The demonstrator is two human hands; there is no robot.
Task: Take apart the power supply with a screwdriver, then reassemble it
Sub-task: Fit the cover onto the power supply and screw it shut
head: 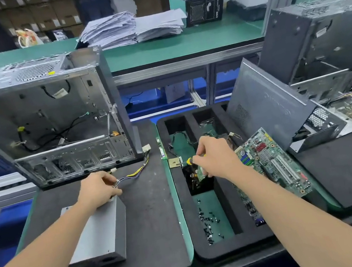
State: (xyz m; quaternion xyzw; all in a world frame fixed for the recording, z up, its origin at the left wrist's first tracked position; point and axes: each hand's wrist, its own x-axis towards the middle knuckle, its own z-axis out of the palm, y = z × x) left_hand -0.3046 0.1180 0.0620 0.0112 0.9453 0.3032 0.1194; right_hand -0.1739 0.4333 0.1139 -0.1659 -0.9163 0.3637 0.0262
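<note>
Under left hand, grey metal power supply box.
Pinching its coloured wire bundle with that hand; gripping yellow-and-black screwdriver with right hand over black foam tray.

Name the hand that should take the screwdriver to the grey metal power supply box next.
Right. The right hand grips the yellow-handled screwdriver over the black foam tray; the left hand pinches the wires at the grey metal power supply box, better for steadying.

black box on far bench, sideways number apparently "850", other labels too blurred
</note>
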